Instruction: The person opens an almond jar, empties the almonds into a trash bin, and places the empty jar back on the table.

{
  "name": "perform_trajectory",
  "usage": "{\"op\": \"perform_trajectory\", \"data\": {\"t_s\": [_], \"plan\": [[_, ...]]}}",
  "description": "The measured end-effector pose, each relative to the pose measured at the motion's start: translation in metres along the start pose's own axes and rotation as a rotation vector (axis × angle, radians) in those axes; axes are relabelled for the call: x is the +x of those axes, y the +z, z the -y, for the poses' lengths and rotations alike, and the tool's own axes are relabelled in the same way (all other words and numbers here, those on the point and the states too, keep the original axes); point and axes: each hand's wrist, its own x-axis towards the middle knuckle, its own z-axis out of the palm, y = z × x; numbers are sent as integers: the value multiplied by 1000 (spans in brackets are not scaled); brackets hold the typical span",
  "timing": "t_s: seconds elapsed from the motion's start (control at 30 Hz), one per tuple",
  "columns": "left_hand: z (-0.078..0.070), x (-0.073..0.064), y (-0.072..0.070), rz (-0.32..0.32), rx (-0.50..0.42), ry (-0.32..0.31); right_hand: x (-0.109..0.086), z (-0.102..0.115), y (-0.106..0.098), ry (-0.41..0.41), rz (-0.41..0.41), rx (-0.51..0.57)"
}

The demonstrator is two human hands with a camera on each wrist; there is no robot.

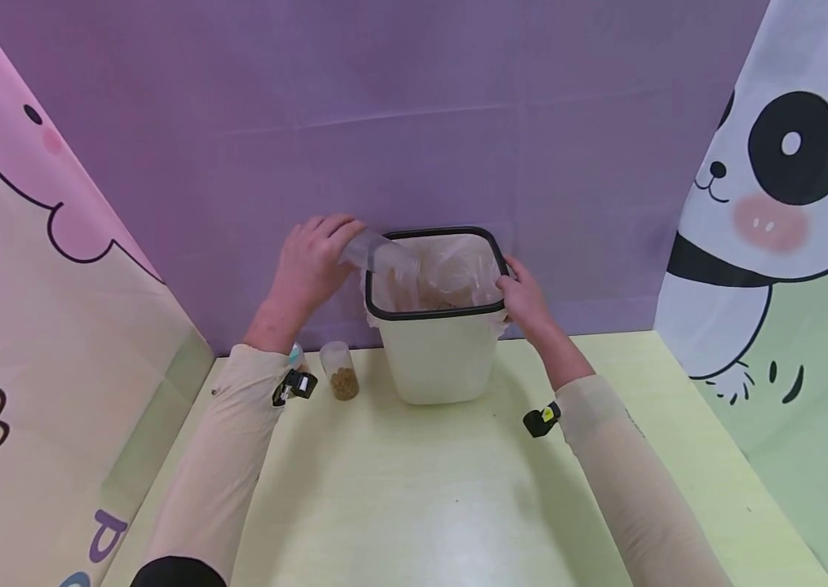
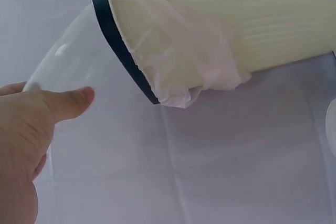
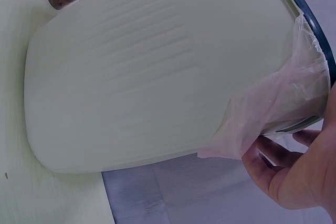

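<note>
A cream trash bin (image 1: 436, 363) with a black rim stands at the back of the table, lined with a thin plastic bag (image 2: 210, 51) that hangs over its outside. My left hand (image 1: 318, 261) grips a clear plastic cup (image 1: 393, 262), tipped sideways with its mouth over the bin's left part. Inside the liner some brown bits (image 1: 444, 304) show. On the bin's right side, my right hand (image 1: 526, 302) holds the rim, its fingers (image 3: 262, 163) curled under against the bag's hanging edge.
Left of the bin, a clear cup of brown pellets (image 1: 343, 381) stands on the pale table (image 1: 450, 489). Beside it a blue-topped container (image 1: 296, 356) is partly hidden by my left sleeve. A purple cloth wall (image 1: 399, 122) rises close behind the bin; printed panels flank both sides.
</note>
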Motion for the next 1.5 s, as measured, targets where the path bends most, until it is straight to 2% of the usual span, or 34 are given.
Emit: {"op": "perform_trajectory", "data": {"t_s": [0.17,0.3,0.37,0.5,0.57,0.73,0.77,0.93,1.0,1.17,1.4,1.5], "plan": [[-4,4,-4,-52,80,89,1,0,0,-17,-12,-13],[-7,7,-8,-119,98,98,0,1,-1,-11,-15,-24],[-7,8,-8,-121,102,100,0,2,-1,-11,-14,-23],[-7,10,-6,-79,103,107,-1,3,-1,-8,-16,-12],[-7,10,-5,-82,108,109,-1,4,-1,-5,-13,-13],[-8,11,-9,-199,122,96,-2,5,0,1,-3,-10],[-7,12,-9,-199,130,94,-2,5,0,1,-3,-8],[-2,11,-8,-101,146,102,-2,4,0,3,-6,-12],[-1,7,-6,-84,142,93,-2,3,1,7,1,-15],[1,-2,-5,-101,143,41,-3,-1,4,19,7,-3],[5,-7,-8,-143,139,-43,-1,-1,1,12,10,47],[8,-10,-9,-132,135,-82,1,0,1,13,14,47]]}}
